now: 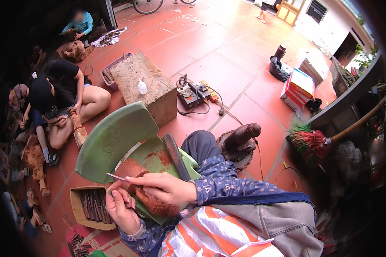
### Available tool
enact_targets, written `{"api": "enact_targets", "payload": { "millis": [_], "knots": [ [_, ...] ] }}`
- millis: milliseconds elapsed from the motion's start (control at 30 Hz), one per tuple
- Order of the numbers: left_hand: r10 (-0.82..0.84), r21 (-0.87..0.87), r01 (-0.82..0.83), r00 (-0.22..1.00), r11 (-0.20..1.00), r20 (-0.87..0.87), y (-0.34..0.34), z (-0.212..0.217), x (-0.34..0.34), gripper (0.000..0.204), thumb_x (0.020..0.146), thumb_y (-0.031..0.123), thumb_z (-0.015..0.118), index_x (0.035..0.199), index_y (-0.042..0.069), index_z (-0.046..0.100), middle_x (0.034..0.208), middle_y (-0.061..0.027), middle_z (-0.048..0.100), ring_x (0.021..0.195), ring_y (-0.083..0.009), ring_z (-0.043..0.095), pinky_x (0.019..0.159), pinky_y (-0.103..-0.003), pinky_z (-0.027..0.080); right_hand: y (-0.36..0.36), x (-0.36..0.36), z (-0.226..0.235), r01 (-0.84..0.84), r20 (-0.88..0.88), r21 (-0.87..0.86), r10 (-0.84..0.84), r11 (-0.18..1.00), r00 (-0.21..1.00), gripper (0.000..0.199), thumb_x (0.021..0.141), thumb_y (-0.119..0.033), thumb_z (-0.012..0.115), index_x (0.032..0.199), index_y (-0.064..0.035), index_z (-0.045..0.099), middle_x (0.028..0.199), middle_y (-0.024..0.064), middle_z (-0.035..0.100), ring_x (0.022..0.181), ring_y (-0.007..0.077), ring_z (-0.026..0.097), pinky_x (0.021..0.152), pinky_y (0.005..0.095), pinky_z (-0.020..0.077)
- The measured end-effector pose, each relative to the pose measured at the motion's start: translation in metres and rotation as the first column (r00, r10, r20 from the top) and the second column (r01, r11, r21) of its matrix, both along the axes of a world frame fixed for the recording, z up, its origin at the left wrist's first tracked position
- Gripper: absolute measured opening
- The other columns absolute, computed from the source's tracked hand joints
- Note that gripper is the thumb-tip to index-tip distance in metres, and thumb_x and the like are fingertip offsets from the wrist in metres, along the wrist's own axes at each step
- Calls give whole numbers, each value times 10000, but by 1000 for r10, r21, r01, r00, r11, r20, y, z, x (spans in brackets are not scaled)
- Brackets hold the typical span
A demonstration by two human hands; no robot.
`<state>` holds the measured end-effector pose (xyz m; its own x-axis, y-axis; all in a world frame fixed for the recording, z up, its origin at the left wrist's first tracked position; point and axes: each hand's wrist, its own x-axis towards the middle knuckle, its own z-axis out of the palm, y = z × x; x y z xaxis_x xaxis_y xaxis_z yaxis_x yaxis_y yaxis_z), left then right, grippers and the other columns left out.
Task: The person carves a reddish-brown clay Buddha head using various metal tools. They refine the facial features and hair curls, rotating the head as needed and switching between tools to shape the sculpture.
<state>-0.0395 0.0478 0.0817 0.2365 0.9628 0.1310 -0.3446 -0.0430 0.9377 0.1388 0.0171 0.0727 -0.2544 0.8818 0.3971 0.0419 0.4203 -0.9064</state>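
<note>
Gripped in the right hand (165,187) is a thin chisel (116,176), its tip set on the reddish wood carving (152,201) (resting on a green chair (116,141)). The carving is clasped from below by the left hand (121,208).

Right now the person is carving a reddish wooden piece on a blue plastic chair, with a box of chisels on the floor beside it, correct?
Not quite: the plastic chair is green, not blue, as the head view shows. The rest holds: both hands work the reddish wooden piece on it, and the box of chisels sits on the floor beside it.
</note>
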Motion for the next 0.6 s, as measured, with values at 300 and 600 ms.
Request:
{"api": "enact_targets", "payload": {
  "millis": [300,600],
  "knots": [
    [-77,-126,79,997,989,18,0,8,8,416,1007,276,508,1310,-7,481,693,102,395,542,23,274,472,-173,214,-5,-5,1,74,76,-67,-68,995,995,514,859,62,494,1364,-29,491,862,166,607,772,268,603,729,335,477],
    [-54,-117,44,995,992,-86,0,3,3,379,1020,271,477,1271,-9,526,717,83,474,592,27,369,500,-153,288,-2,-9,-6,42,175,0,-41,999,984,510,837,60,519,1340,-23,516,767,155,519,678,285,536,638,350,442]
  ]
}}
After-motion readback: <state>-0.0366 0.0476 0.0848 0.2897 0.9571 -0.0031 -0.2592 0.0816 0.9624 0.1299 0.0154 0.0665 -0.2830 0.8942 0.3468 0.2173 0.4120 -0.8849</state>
